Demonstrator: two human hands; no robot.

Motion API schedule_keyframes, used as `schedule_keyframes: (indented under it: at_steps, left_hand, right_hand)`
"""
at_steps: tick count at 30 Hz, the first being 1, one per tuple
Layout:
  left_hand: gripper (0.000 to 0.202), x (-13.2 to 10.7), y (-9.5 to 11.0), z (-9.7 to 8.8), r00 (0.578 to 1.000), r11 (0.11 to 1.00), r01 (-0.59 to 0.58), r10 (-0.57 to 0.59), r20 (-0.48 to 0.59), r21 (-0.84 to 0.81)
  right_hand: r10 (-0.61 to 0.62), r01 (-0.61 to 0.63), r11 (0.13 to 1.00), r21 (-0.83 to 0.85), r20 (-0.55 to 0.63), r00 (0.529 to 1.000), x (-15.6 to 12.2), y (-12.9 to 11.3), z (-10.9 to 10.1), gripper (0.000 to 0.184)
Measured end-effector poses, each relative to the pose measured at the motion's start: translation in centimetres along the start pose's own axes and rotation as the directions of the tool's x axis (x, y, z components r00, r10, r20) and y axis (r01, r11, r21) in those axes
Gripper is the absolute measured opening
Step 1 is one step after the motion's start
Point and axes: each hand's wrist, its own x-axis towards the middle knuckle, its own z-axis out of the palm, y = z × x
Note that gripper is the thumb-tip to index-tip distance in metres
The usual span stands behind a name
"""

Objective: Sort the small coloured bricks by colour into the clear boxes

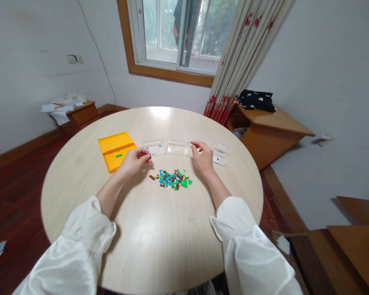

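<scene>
A small pile of loose toy building bricks (173, 179) in green, blue, brown and yellow lies mid-table. My left hand (135, 160) is closed in a pinch on a small dark brick (150, 157), left of the pile and beside the yellow case (113, 143). The case lies open, with a few green bricks (119, 155) inside. Over a clear plastic box (190, 154), partly hidden by it, hovers my right hand (203, 157). Its thumb and index fingertip are drawn close together; anything between them is too small to make out.
More clear boxes stand in a row: one with blue bits (153, 150), one with tiny yellow bits (176, 150), and one at right with a dark piece (218, 159). The round table (160, 237) has a curved edge. A wooden cabinet (264, 131) stands beyond it.
</scene>
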Motion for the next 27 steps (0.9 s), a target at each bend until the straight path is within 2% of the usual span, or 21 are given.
schedule_keyframes:
  at_steps: [3, 5, 9, 12, 17, 22, 27]
  left_hand:
    - [0.018, -0.3, 0.2, 0.7, 0.998, 0.974, 0.055, -0.056, -0.001, -0.220]
    - [0.023, -0.5, 0.3, 1.2, 0.997, 0.953, 0.083, -0.079, 0.026, -0.291]
    - [0.030, -0.7, 0.3, 2.1, 0.995, 0.941, 0.100, -0.086, 0.057, -0.323]
    - [0.036, -0.8, 0.2, 2.6, 0.995, 0.949, 0.097, -0.084, 0.055, -0.299]
    - [0.038, -0.8, 0.0, 2.8, 0.997, 0.970, 0.073, -0.063, 0.051, -0.231]
    - [0.041, -1.0, 0.1, 2.9, 0.995, 0.979, 0.082, -0.070, 0.069, -0.187]
    - [0.039, -1.1, 0.2, 3.2, 0.992, 0.969, 0.094, -0.072, 0.102, -0.228]
  right_hand:
    - [-0.019, 0.017, 0.999, 0.037, 0.061, 0.998, -0.2, -0.5, 0.3, 0.017]
    - [-0.083, 0.073, 0.995, 0.069, 0.140, 0.987, -0.7, -1.3, 0.7, 0.013]
    - [-0.246, 0.211, 0.967, 0.146, 0.294, 0.924, -2.0, -3.2, 1.7, 0.009]
    - [-0.312, 0.272, 0.950, 0.154, 0.378, 0.872, -2.7, -4.3, 2.2, 0.011]
    - [-0.271, 0.261, 0.962, 0.081, 0.386, 0.882, -2.8, -4.9, 2.2, 0.003]
    - [-0.240, 0.233, 0.970, 0.069, 0.422, 0.874, -2.9, -5.3, 2.0, 0.009]
    - [-0.237, 0.223, 0.971, 0.080, 0.374, 0.897, -2.9, -5.3, 2.1, 0.011]
